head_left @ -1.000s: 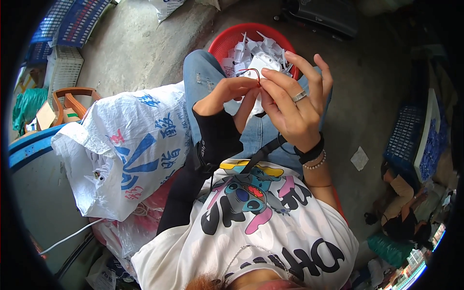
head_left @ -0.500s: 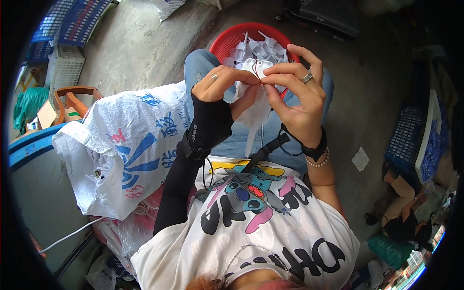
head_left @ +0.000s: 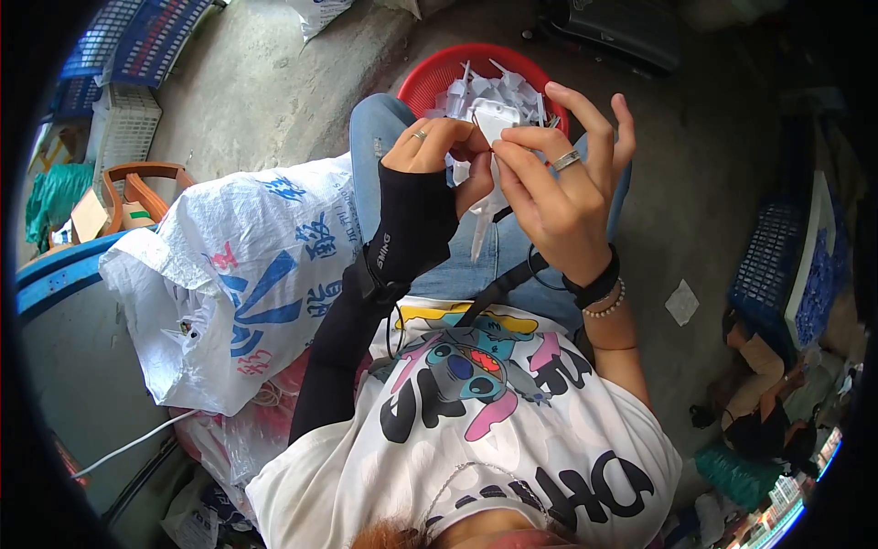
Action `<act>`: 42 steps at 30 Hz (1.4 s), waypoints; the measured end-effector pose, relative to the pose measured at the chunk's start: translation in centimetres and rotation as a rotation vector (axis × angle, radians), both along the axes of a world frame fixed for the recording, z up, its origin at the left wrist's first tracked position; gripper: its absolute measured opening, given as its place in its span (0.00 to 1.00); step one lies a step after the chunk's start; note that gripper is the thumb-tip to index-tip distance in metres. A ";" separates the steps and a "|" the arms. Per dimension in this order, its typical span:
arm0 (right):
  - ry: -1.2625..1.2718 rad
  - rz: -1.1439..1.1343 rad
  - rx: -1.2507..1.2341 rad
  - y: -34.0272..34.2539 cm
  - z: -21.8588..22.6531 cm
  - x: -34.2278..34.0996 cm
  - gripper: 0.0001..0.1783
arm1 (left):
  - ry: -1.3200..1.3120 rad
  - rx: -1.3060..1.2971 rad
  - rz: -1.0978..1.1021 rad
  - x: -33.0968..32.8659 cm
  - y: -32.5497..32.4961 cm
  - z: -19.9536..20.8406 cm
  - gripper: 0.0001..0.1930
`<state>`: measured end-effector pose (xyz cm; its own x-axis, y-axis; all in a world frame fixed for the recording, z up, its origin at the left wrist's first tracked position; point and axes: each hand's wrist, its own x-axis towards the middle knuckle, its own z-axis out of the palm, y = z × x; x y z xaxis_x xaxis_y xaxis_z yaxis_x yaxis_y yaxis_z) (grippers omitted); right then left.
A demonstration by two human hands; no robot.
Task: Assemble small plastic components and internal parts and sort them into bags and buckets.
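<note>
Over my lap, a white plastic piece (head_left: 497,117) with a flat top and a long pointed tail is between my two hands. Thin dark red wire shows beside it, close to the fingertips. My left hand (head_left: 437,146), in a black sleeve that leaves the fingers bare, is closed on the piece at its left side. My right hand (head_left: 565,188) pinches thumb and forefinger together at the wire, its other fingers raised. The fingers hide where wire and plastic meet. Just beyond, a red basket (head_left: 430,75) holds several similar white pieces (head_left: 517,90).
A white woven sack (head_left: 265,247) with blue and red print leans by my left leg. Blue crates (head_left: 160,41) stand at far left, and a blue crate (head_left: 766,261) at right. A black case (head_left: 617,32) lies beyond the basket. Another person (head_left: 764,393) is at far right.
The white piece has tilted, and its tail hangs higher. Its wire no longer crosses the top face. My left hand has shifted slightly right; my right hand has turned, raising its outer fingers.
</note>
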<state>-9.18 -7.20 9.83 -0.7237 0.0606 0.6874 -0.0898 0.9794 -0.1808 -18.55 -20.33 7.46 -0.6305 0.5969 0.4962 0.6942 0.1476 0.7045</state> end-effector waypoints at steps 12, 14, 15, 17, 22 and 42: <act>0.081 0.107 0.295 0.1 -1.3 -1.6 0.02 | -0.062 -0.092 -0.001 -0.2 -0.1 0.1 0.09; 0.098 0.113 0.266 0.0 -1.6 -1.6 0.02 | -0.058 -0.101 0.002 -0.1 -0.2 0.3 0.09; 0.137 0.110 0.209 -0.1 -2.0 -1.7 0.03 | -0.185 -0.101 -0.001 -0.1 -0.3 0.3 0.08; 0.177 0.109 0.152 -0.1 -2.6 -1.7 0.04 | -0.312 -0.100 -0.002 -0.1 -0.4 0.2 0.07; 0.159 0.139 -0.379 0.3 -4.4 -1.9 0.08 | -0.548 0.007 -0.067 -0.3 -0.6 -0.7 0.05; 0.091 0.088 0.115 0.7 -3.3 -1.7 0.09 | -0.350 -0.031 0.043 -0.4 -0.7 -1.4 0.05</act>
